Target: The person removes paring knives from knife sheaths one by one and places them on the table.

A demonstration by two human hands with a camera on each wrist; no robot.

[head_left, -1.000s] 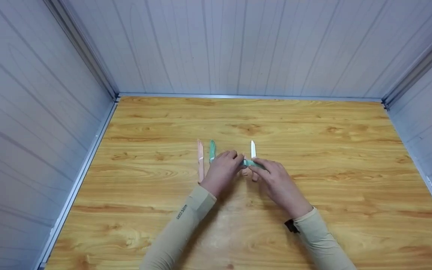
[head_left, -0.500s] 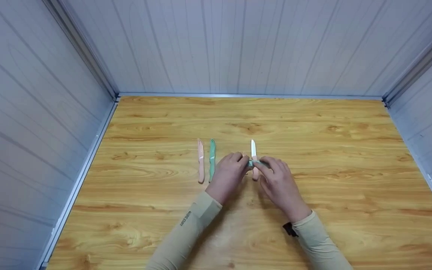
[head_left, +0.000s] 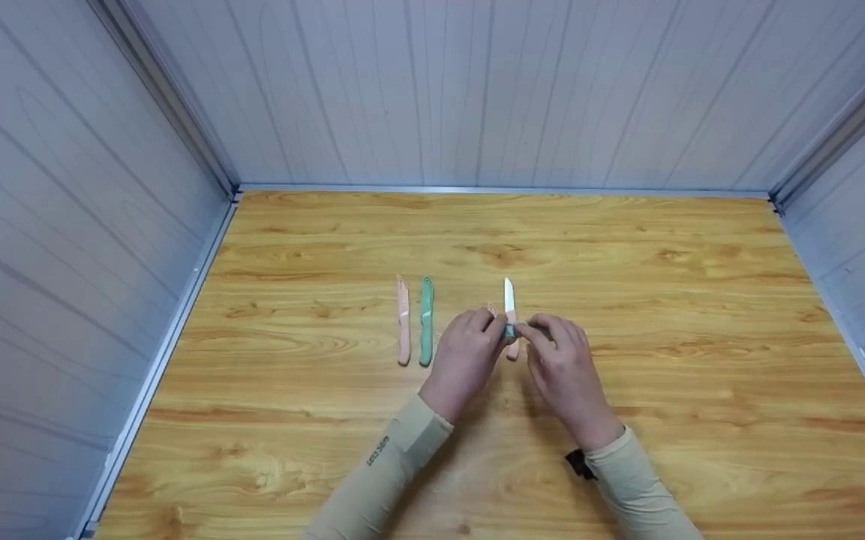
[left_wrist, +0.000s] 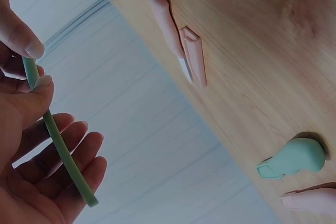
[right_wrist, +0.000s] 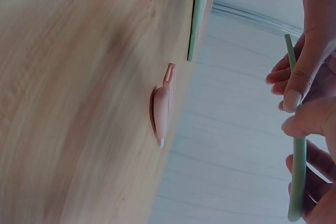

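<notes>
A green knife [right_wrist: 298, 171] with no bare blade showing is held between both hands above the table. My left hand [head_left: 470, 349] pinches its thin, flat sheath end [left_wrist: 68, 158] between thumb and fingers. My right hand [head_left: 563, 360] grips the rounded handle end, thumb close to the left thumb. Below the hands lies a pink knife [right_wrist: 161, 111] with its white blade [head_left: 509, 294] bare. Beside it is a pink sheath [left_wrist: 193, 51], mostly hidden by the left hand in the head view.
Left of the hands, a sheathed pink knife [head_left: 403, 330] and a sheathed green knife [head_left: 426, 330] lie side by side on the wooden table [head_left: 289, 420]. Pale panel walls [head_left: 447, 97] enclose the back and sides.
Both hands have shifted slightly right, the left one more, bringing them closer together on the green knife. The green knife lying at left, partly covered before, now shows whole.
</notes>
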